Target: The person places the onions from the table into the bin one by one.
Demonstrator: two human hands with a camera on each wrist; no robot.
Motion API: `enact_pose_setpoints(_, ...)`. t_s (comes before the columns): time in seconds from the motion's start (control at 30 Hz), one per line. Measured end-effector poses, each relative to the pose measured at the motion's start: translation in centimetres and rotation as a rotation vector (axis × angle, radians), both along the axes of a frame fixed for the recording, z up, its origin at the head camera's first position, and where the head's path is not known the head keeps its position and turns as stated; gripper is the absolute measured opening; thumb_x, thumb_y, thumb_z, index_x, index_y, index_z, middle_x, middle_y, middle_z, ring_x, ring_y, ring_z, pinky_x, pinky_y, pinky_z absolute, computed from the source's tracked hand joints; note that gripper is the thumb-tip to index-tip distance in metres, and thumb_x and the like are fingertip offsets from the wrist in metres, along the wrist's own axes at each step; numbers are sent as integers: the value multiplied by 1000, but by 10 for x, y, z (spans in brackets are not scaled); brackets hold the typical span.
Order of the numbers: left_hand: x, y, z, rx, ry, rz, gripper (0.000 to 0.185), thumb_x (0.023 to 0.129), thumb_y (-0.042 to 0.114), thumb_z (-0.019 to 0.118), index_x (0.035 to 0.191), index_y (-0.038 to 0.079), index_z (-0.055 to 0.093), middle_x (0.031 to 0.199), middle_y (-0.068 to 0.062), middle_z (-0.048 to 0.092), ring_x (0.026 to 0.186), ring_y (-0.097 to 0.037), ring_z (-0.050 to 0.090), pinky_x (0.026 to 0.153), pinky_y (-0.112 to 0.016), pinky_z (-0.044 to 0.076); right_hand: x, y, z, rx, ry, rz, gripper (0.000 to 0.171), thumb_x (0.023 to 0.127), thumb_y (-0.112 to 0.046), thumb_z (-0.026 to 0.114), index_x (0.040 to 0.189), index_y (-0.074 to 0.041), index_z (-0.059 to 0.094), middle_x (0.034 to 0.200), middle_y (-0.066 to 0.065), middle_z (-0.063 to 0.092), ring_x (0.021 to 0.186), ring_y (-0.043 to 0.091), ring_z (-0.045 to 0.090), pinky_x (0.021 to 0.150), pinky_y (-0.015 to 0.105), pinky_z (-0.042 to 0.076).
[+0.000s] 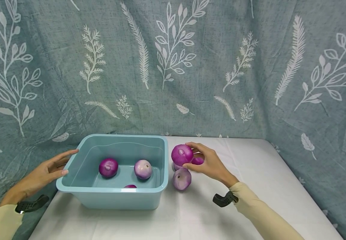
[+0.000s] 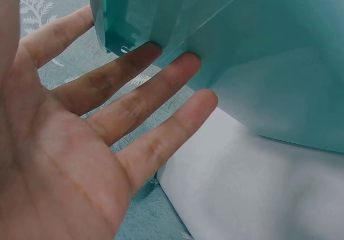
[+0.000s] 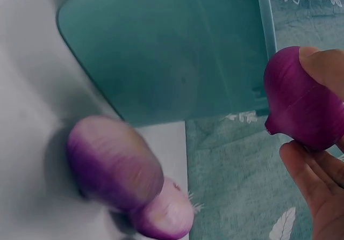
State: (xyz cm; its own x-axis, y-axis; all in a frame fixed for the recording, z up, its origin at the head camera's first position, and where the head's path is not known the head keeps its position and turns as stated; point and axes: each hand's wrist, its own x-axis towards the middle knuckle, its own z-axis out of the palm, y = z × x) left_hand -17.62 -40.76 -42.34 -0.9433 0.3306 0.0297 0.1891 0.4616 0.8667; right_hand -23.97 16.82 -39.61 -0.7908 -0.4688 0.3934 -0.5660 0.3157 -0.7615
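Note:
My right hand (image 1: 208, 163) pinches a purple onion (image 1: 182, 154) between thumb and fingers, raised just beyond the right wall of a blue plastic basin (image 1: 116, 200). In the right wrist view the held onion (image 3: 301, 100) has its pointed tip turned down toward the left. Below it on the table sits a pale purple onion (image 1: 182, 179), with more onions partly hidden behind the held one and the hand. My left hand (image 1: 45, 173) is at the basin's left side, its straight fingers (image 2: 166, 122) spread against the rim and outer wall.
Inside the basin lie a dark purple onion (image 1: 108, 167), a paler onion (image 1: 143, 169) and a third onion (image 1: 130, 186) mostly hidden by the front wall. A white cloth (image 1: 220, 213) covers the table. Leaf-patterned blue-grey fabric (image 1: 173, 110) hangs behind and at both sides.

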Motion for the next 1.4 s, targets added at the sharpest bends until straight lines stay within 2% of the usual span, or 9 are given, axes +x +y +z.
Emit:
enact_pose_setpoints(0.2,0,-2,-1,3,5,-25,66,110,12,50,167,28,19,165,-1,27,128,13,42,92,-32,53,-16,-6,-10,-11,-25,-2,75,79,-11,92,145,-10,57,136,8,61,105,27,71,86,30,59)
enact_pose_setpoints(0.43,-2,-1,-1,38,4,-35,67,110,9,49,167,26,19,162,5,30,129,10,45,91,-34,54,-21,-15,-4,-25,39,18,73,79,-24,93,143,-19,59,136,-1,62,108,16,70,88,32,59)
enact_pose_setpoints(0.57,-2,-2,-1,47,9,-44,67,110,8,49,167,26,19,161,6,31,129,10,45,91,-33,54,-19,-24,1,-35,49,32,72,79,-19,93,143,-15,59,135,0,62,109,17,69,89,30,58)
enact_pose_setpoints(0.73,-3,-3,-2,60,16,-62,68,110,7,48,167,24,18,160,5,33,128,8,47,91,-34,55,-11,-39,12,-60,26,71,72,78,-6,91,142,-6,59,133,8,63,111,28,66,94,31,56)
enact_pose_setpoints(0.83,-3,-2,-1,50,4,-45,67,110,8,49,167,25,19,161,4,31,128,9,46,93,-39,55,-4,-47,19,-66,13,92,71,78,-4,90,142,-3,58,132,11,63,111,31,65,93,35,57)
enact_pose_setpoints(0.97,-3,-1,0,38,-13,-25,66,110,10,49,166,27,20,164,3,28,129,11,44,97,-50,52,-4,-53,14,-63,22,106,72,79,-6,90,143,-5,58,130,9,65,108,29,67,91,37,58)
enact_pose_setpoints(1.03,-3,-1,1,36,-9,-34,66,110,10,49,167,26,19,165,1,27,129,11,44,96,-48,53,-9,-54,8,-55,34,109,74,79,-9,91,145,-8,58,129,6,65,106,26,68,91,36,58)
enact_pose_setpoints(1.2,-3,-2,1,50,5,-65,67,110,8,49,167,24,17,167,-2,24,129,12,42,92,-31,53,-14,-55,0,-19,68,146,74,80,-24,92,146,-18,58,127,-1,66,102,17,69,89,31,58)
enact_pose_setpoints(1.4,-3,-2,0,60,-10,-49,66,110,9,49,167,24,19,165,6,26,130,12,42,93,-29,53,-16,-53,-6,5,145,191,70,83,-23,90,145,-13,59,131,4,65,104,18,68,91,32,57)
